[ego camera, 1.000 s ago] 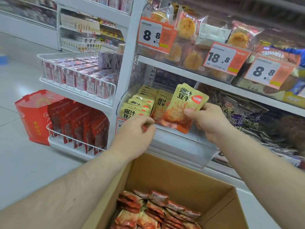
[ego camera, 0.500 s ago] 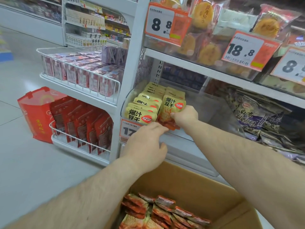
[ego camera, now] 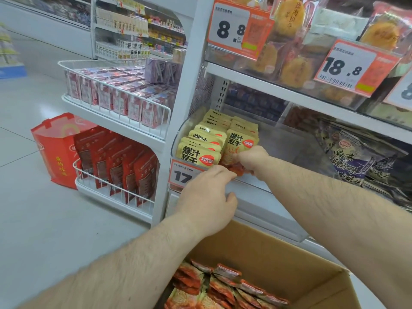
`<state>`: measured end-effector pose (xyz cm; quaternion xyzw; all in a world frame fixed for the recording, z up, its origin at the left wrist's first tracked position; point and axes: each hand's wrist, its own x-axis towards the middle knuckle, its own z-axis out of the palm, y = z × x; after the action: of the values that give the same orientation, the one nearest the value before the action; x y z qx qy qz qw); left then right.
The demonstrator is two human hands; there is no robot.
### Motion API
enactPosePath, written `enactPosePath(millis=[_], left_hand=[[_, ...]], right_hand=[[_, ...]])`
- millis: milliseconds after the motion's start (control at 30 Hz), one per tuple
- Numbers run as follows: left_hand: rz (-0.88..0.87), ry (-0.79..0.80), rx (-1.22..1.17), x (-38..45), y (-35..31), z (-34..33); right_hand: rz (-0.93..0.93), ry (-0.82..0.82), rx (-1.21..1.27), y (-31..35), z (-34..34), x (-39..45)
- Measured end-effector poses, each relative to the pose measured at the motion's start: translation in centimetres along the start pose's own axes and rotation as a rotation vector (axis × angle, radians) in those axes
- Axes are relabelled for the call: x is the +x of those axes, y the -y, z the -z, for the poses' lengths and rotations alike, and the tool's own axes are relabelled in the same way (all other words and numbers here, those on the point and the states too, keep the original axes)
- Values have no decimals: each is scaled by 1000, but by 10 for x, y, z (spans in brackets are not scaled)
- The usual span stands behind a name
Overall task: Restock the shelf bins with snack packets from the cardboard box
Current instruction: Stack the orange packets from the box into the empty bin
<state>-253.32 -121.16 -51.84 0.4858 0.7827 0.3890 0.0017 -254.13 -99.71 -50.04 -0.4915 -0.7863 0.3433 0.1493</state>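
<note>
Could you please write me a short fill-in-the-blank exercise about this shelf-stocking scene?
1. The right hand holds a yellow snack packet at the clear ____ on the shelf.
2. The cardboard box below the arms holds packets coloured mostly ____.
3. The left hand partly covers a price tag whose visible number is ____.
4. The red bag stands on the ____.

Missing words: bin; red; 17; floor
</note>
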Motion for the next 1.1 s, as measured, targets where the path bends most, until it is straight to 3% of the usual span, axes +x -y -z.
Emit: enactPosePath(millis=[167,500,767,833,900,967,1033,1100], left_hand=[[15,-2,-12,1,-2,0],[21,5,-44,0,-4,1],[8,-63,-91,-7,-9,3],[19,12,-90,-11,-7,-1],[64,147,-59,-16,-1,-8],[146,315,-8,-20,7,-17],[196,480,64,-27,15,-28],[200,589,133,-33,21,-38]], right_hand=[[14,107,22,-4,7,3],[13,133,86,-9,16,-2],[56,-26,-75,0,43,-51],[240,-254,-329,-1,46,-72],[674,-623,-532,-9,46,-94],[1093,-811,-438,-24,40,-117],[1315,-790,-267,-50,21,-143],[1296,-640,-168,-88,-9,-161]])
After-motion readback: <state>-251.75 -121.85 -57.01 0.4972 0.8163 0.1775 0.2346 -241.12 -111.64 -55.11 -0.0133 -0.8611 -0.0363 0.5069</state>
